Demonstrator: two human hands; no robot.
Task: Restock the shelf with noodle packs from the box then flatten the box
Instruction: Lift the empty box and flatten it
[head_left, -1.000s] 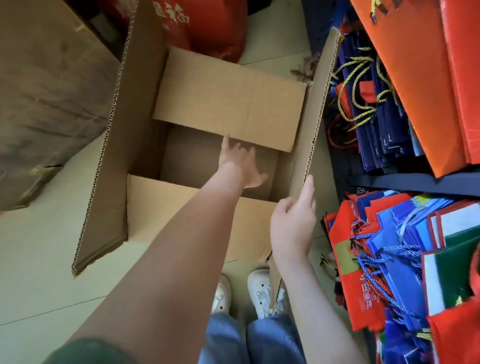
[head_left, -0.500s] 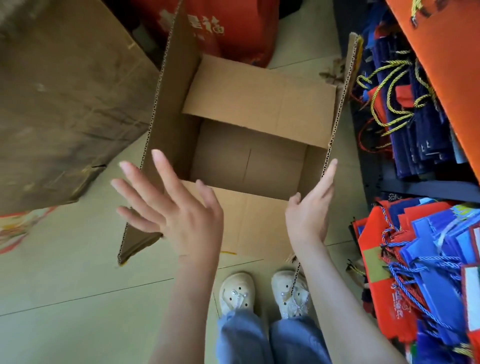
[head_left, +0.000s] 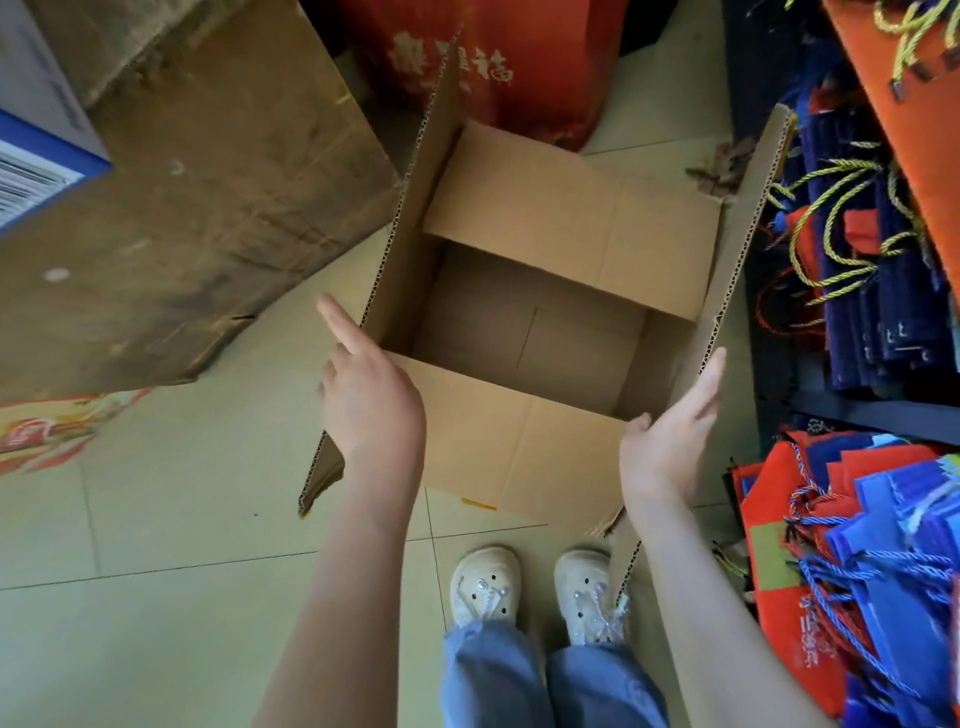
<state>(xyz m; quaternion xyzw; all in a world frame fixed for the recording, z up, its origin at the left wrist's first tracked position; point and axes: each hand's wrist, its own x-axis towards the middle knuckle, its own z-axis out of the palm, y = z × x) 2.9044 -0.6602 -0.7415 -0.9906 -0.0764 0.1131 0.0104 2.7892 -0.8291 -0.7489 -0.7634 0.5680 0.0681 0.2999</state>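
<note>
1. Standing open on the floor (head_left: 156, 519) just ahead of the person's shoes (head_left: 485, 582), the box (head_left: 519, 332) shows no noodle packs, so flattening seems the step in hand.
2. The right hand (head_left: 670, 447) lays straight fingers (head_left: 709, 379) along the right flap (head_left: 737, 234).
3. The left hand (head_left: 371, 410) meets the left flap (head_left: 415, 208), index finger straight and the rest hidden, so I cannot tell its grip.
4. Next, probably, the walls need skewing inward.

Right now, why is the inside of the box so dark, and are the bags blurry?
Head view: raised flaps shade the bottom of the box, while its near flap is bright. Head view: the bags at the lower right edge look smeared, likely motion blur.
</note>
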